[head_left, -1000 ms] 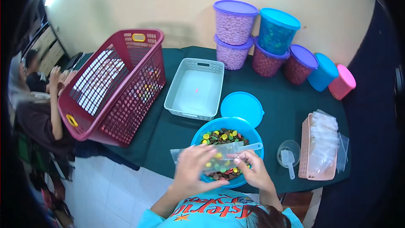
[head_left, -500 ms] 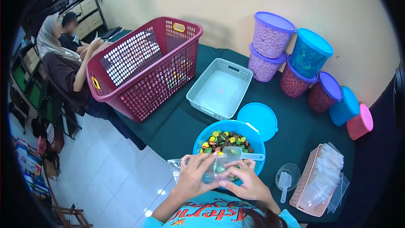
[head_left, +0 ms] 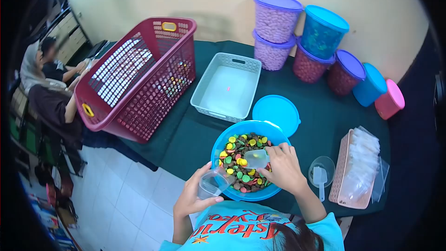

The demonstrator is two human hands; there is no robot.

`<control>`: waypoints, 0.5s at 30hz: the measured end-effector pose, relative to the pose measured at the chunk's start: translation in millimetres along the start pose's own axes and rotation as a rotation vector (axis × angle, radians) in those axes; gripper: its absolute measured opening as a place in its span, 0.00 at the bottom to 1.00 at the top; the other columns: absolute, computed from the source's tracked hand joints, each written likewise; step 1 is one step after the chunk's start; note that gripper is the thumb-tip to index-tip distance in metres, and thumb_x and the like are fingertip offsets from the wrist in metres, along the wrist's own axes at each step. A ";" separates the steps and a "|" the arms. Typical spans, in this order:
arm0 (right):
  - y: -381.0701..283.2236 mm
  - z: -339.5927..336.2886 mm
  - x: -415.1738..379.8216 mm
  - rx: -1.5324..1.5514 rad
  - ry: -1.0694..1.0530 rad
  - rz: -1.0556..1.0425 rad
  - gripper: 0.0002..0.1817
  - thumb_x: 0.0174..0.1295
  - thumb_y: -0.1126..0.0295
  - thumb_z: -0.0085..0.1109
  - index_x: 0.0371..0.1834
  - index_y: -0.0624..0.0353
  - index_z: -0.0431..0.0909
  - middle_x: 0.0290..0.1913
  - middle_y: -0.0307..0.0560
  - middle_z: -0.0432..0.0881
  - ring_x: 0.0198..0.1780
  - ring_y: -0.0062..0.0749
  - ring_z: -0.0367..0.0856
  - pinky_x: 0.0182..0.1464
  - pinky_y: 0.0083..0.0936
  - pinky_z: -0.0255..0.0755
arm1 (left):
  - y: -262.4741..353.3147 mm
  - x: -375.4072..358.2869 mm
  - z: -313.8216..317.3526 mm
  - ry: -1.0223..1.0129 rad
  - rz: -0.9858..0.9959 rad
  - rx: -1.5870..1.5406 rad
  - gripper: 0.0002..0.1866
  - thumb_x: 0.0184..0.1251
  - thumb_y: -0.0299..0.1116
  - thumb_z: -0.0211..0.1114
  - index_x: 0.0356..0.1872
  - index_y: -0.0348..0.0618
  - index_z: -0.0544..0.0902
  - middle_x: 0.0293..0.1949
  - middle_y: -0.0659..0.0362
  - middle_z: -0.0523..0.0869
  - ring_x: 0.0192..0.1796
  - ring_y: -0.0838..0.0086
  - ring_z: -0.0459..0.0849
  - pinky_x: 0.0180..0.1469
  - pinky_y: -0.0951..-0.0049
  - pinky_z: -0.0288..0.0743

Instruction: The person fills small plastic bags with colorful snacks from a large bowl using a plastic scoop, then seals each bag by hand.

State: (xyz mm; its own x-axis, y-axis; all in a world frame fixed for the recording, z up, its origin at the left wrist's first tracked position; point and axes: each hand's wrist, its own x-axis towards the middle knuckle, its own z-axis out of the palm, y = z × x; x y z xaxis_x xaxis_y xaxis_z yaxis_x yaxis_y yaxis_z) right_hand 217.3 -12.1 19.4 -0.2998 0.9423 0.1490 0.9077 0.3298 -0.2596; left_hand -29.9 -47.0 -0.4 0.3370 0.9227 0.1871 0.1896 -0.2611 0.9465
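My left hand (head_left: 189, 196) is closed around a clear plastic cup (head_left: 213, 185), tilted at the near left rim of a round blue tub (head_left: 217, 148). Brown, yellow, green and pink button-shaped sweets (head_left: 241, 175) fill the tub's bottom. Over them, my right hand (head_left: 287, 169) grips a translucent scoop (head_left: 256, 159), its handle hidden under my fingers. A few yellow sweets lie by the scoop's mouth. The tub's blue lid (head_left: 277, 114) lies flat just behind it.
A maroon laundry basket (head_left: 139, 111) and a pale grey tray (head_left: 200, 94) stand behind. Lidded tubs (head_left: 277, 23) line the wall. At right are a clear bowl with a second scoop (head_left: 320, 176) and a pink basket of plastic bags (head_left: 341, 169). Two people (head_left: 51, 97) sit at left.
My hands have parted. My right hand has taken hold of the scoop that lay in the tub; my left has kept the cup and moved slightly left. The view has shifted.
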 end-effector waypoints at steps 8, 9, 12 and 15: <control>-7.6 22.0 5.6 -0.241 -0.018 0.071 0.15 0.40 0.66 0.63 0.30 0.60 0.72 0.30 0.49 0.76 0.37 0.35 0.73 0.42 0.29 0.57 | -24.0 31.4 -28.9 -0.296 0.049 -0.173 0.32 0.49 0.33 0.64 0.56 0.36 0.64 0.51 0.50 0.70 0.54 0.64 0.70 0.55 0.67 0.63; -12.4 15.1 5.2 -0.201 -0.117 0.114 0.17 0.42 0.68 0.61 0.35 0.62 0.71 0.32 0.49 0.77 0.38 0.38 0.74 0.42 0.32 0.60 | -25.2 32.4 -32.8 -0.346 -0.012 -0.246 0.32 0.49 0.34 0.64 0.56 0.35 0.64 0.51 0.50 0.70 0.54 0.64 0.70 0.55 0.67 0.63; -11.2 14.5 -1.3 -0.055 -0.248 0.196 0.18 0.45 0.72 0.57 0.42 0.65 0.70 0.34 0.52 0.77 0.39 0.44 0.75 0.40 0.38 0.65 | -29.9 41.3 -52.1 -0.454 -0.060 -0.299 0.33 0.48 0.35 0.65 0.56 0.34 0.64 0.51 0.51 0.69 0.55 0.64 0.69 0.57 0.67 0.61; -19.6 0.6 -2.7 0.100 -0.245 0.234 0.18 0.45 0.79 0.51 0.43 0.68 0.67 0.35 0.56 0.76 0.40 0.51 0.75 0.38 0.41 0.71 | -40.6 50.0 -64.8 -0.501 -0.074 -0.339 0.35 0.44 0.37 0.66 0.56 0.34 0.64 0.51 0.51 0.69 0.55 0.64 0.68 0.56 0.65 0.61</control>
State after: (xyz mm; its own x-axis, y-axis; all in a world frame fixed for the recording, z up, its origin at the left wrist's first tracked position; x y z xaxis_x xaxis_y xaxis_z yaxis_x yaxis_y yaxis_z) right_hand 200.1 -21.1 23.5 -0.1596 0.9748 -0.1558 0.9305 0.0958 -0.3536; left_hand -80.5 28.1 -12.4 0.7430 0.6676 0.0486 -0.0471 -0.0203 0.9987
